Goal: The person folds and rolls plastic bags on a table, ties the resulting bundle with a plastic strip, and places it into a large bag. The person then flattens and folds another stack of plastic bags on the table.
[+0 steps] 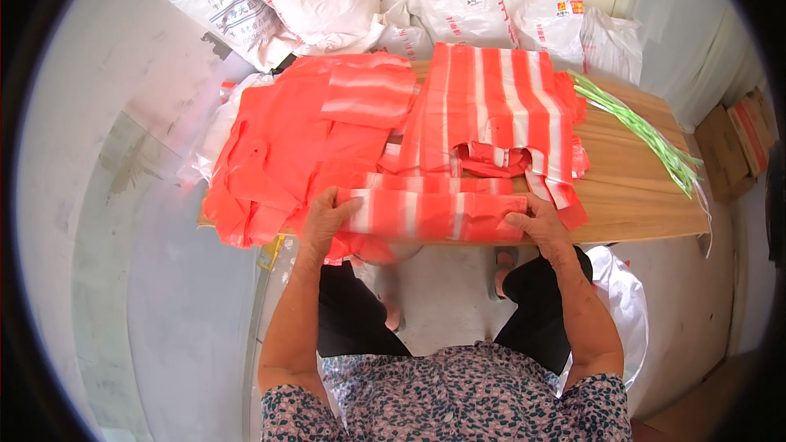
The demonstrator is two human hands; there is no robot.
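A red-and-white striped plastic bag point(434, 214), folded into a long flat band, stretches between my two hands at the table's front edge. My left hand point(329, 214) pinches its left end, and my right hand point(540, 223) grips the right end with the thumb on top. Just beyond it lies a stack of striped plastic bags point(499, 102) with a cut-out opening at its near side. To the left, a loose heap of red plastic bags point(278, 139) reaches the front edge, with a striped piece on top.
The wooden table point(630, 188) holds a bundle of green ties point(639, 123) at the right. Large white sacks point(319, 0) stand along the back. A white bag point(618, 303) is on the floor at my right, and cardboard boxes point(729, 151) stand beyond the table's right end.
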